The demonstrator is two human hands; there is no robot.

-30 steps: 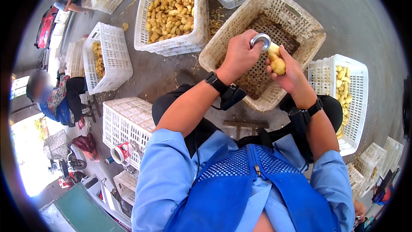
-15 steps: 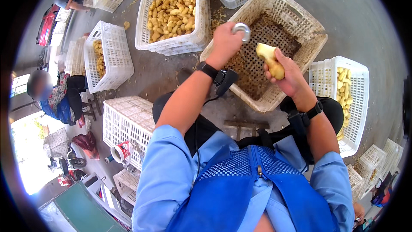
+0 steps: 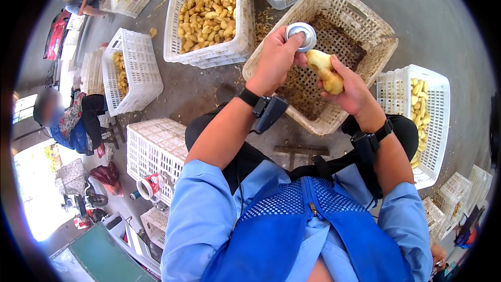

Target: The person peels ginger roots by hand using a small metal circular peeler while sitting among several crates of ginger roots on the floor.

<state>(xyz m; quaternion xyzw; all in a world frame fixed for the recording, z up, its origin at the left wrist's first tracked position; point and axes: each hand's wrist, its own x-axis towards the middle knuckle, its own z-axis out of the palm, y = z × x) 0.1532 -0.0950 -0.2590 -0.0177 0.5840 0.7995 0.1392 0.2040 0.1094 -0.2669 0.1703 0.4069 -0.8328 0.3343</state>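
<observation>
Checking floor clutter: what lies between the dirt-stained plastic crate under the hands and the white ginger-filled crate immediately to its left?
In the head view, small brownish scraps litter the grey floor there.

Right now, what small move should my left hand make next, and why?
I would probably bring the round metal tool in your left hand to the darker lower part of the root: your right hand holds it over the crate, and its upper end looks paler.

tilted knobby ginger (image 3: pixel 324 71), silvery round tool (image 3: pixel 307 32)
</observation>
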